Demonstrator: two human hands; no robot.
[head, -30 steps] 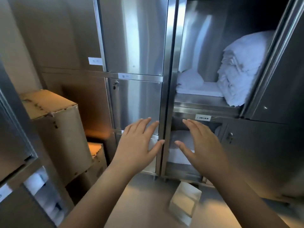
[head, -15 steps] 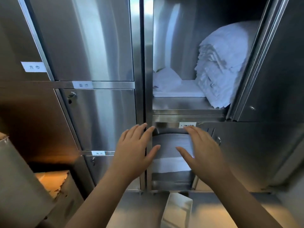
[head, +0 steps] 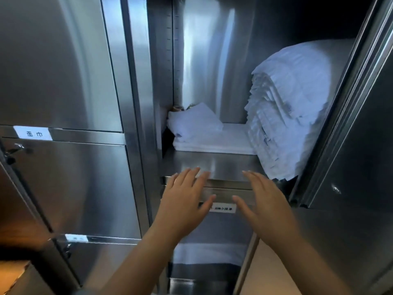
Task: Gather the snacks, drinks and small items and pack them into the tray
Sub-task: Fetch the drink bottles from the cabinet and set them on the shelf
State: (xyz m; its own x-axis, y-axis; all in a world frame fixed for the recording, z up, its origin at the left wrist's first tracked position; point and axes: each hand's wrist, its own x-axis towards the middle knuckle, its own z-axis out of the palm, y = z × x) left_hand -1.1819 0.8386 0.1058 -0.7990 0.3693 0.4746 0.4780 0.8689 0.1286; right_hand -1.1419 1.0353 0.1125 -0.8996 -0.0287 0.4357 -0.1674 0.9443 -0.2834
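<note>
**Two open hands held before a linen cupboard**

Both hands are held up in front of the steel shelf (head: 214, 165) of an open cupboard compartment. The left hand (head: 185, 201) is spread wide, with the palm turned toward the cupboard. Its fingertips are at the front edge of the shelf, but it cannot be told whether the metal is touched. The right hand (head: 265, 205) is spread in the same way at the same edge, a little further right. Nothing is held by either hand.

Three lots of white linen are counted on the shelf:
- A tall stack (head: 293, 107) is placed at the right end and reaches to the front edge, close to the right hand's fingers.
- A low flat pile (head: 219, 142) is placed at the back left.
- One small folded cloth (head: 193, 122) is laid on top of that pile.

Just below the shelf a white label (head: 224, 209) is seen between the two thumbs. Under it, more folded cloth (head: 208, 252), grey and white, is kept in a lower compartment.

To the left of the shelf three closed steel doors are counted, one above the other: the upper door (head: 53, 60), the middle door (head: 74, 188) and the lower door (head: 102, 260). A second label (head: 34, 134) is fixed above the middle door. To the right of the shelf one open door (head: 361, 145) is swung outward. Far down to the left, the corner of a cardboard box (head: 12, 275) is cut by the frame.

The tray, the snacks and the drinks are not seen in this view, so their place, direction and long axis cannot be told.
</note>
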